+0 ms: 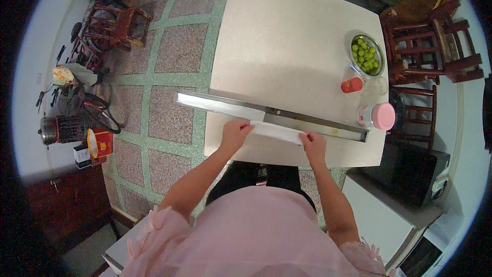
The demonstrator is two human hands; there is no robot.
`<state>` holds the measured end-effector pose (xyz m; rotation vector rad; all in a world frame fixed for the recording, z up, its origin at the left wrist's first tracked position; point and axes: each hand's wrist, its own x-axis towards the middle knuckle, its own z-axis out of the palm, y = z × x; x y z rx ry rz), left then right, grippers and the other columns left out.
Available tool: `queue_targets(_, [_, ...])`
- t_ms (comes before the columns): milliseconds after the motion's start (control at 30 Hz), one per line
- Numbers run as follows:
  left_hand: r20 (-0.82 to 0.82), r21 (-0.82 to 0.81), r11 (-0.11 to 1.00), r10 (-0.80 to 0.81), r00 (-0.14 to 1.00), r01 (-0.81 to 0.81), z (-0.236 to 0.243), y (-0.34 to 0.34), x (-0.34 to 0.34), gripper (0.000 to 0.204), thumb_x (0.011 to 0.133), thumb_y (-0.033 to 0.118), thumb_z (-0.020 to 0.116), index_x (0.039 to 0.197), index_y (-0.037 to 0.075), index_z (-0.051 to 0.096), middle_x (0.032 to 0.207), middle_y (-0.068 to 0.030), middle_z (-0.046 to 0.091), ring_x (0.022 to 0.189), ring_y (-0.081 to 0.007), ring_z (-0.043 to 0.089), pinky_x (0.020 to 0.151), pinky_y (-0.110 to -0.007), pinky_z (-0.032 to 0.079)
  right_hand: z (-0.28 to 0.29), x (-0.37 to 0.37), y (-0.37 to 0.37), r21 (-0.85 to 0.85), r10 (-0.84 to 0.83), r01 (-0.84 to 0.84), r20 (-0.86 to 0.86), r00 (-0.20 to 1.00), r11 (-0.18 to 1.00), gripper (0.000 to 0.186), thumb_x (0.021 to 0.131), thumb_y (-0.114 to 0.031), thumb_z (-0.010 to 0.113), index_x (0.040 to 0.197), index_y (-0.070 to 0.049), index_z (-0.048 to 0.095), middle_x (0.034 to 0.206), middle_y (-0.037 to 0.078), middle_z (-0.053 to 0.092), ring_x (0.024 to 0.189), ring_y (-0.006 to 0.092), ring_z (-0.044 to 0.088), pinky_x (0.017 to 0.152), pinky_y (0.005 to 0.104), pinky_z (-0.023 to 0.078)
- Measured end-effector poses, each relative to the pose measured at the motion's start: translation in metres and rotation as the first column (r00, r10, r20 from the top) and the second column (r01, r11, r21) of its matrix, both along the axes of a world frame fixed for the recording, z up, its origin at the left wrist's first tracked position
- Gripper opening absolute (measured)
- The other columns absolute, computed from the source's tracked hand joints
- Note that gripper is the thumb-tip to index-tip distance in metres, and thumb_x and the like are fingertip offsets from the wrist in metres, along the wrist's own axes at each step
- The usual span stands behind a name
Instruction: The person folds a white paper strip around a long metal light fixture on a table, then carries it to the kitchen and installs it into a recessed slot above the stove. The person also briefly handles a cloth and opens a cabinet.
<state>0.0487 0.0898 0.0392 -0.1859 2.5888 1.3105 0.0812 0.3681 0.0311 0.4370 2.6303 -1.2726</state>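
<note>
A folded white strip, paper or cloth (277, 131), is stretched between my two hands at the table's near side. My left hand (236, 136) pinches its left end, and my right hand (314, 147) pinches the right end. Just beyond it, a long, shallow metal trough (335, 132) lies slantwise across the pale table (287, 36). The trough's left end juts past the table's left edge. A smooth white layer (220, 107) covers the left part of its inside; the right part shows bare, stained metal. Whether the strip touches the trough I cannot tell.
At the table's right side stand a metal bowl (381, 54) of green grapes (365, 57), a red can-like container (352, 85), a clear glass (377, 86) and a pink-lidded jar (383, 116). Wooden stools (453, 46) are stacked beyond. A bicycle (95, 107) leans at the left wall.
</note>
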Motion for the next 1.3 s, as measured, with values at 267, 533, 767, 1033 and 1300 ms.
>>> queue_targets(267, [-0.024, -0.442, 0.897, -0.014, 1.0, 0.002, -0.027, 0.044, -0.028, 0.021, 0.068, 0.036, 0.073, 0.075, 0.016, 0.072, 0.072, 0.0, 0.063, 0.083, -0.0229, 0.055, 0.071, -0.041, 0.038, -0.02, -0.03, 0.015, 0.139, -0.077, 0.081, -0.039, 0.996, 0.987, 0.02, 0.077, -0.021, 0.07, 0.085, -0.003, 0.066, 0.068, 0.01, 0.063, 0.059, 0.0211, 0.061, 0.058, 0.0329, 0.047])
queue_targets(533, [-0.067, -0.5, 0.866, -0.006, 0.998, -0.028, -0.048, 0.052, -0.033, 0.02, 0.068, 0.037, 0.072, 0.073, 0.018, 0.072, 0.08, -0.0006, 0.061, 0.093, -0.023, 0.051, 0.078, -0.044, 0.031, -0.03, -0.034, 0.017, 0.196, -0.034, 0.041, -0.042, 0.999, 0.98, 0.02, 0.075, -0.023, 0.071, 0.085, -0.005, 0.066, 0.069, 0.01, 0.064, 0.064, 0.0239, 0.062, 0.06, 0.0354, 0.047])
queue_targets(767, [-0.035, -0.461, 0.885, 0.05, 0.998, -0.061, -0.036, 0.057, -0.038, 0.015, 0.068, 0.026, 0.073, 0.065, 0.015, 0.064, 0.08, 0.0017, 0.062, 0.089, -0.0211, 0.051, 0.077, -0.039, 0.033, -0.037, -0.035, 0.019, 0.332, -0.018, 0.021, -0.012, 1.0, 0.943, 0.025, 0.074, -0.03, 0.071, 0.082, -0.007, 0.066, 0.072, 0.01, 0.066, 0.067, 0.028, 0.062, 0.062, 0.0389, 0.046])
queue_targets(1033, [-0.392, -0.515, 0.855, -0.292, 0.872, 0.055, -0.064, 0.06, -0.029, 0.008, 0.065, 0.019, 0.069, 0.065, 0.014, 0.064, 0.077, 0.0017, 0.057, 0.088, -0.0205, 0.05, 0.074, -0.037, 0.036, -0.023, -0.043, 0.013, 0.507, -0.125, 0.012, 0.189, 0.974, 0.862, 0.029, 0.073, -0.04, 0.069, 0.08, -0.012, 0.067, 0.074, 0.008, 0.066, 0.073, 0.0283, 0.062, 0.062, 0.0412, 0.046])
queue_targets(1300, [-0.178, -0.632, 0.763, -0.316, 0.932, 0.138, -0.046, 0.074, -0.032, 0.016, 0.062, 0.026, 0.073, 0.074, 0.015, 0.068, 0.084, -0.0005, 0.059, 0.096, -0.0207, 0.048, 0.079, -0.04, 0.034, -0.023, -0.022, -0.008, 0.486, 0.245, -0.081, -0.284, 0.927, 0.87, 0.016, 0.076, -0.019, 0.064, 0.088, -0.009, 0.06, 0.091, 0.011, 0.061, 0.091, 0.0306, 0.058, 0.074, 0.0451, 0.045])
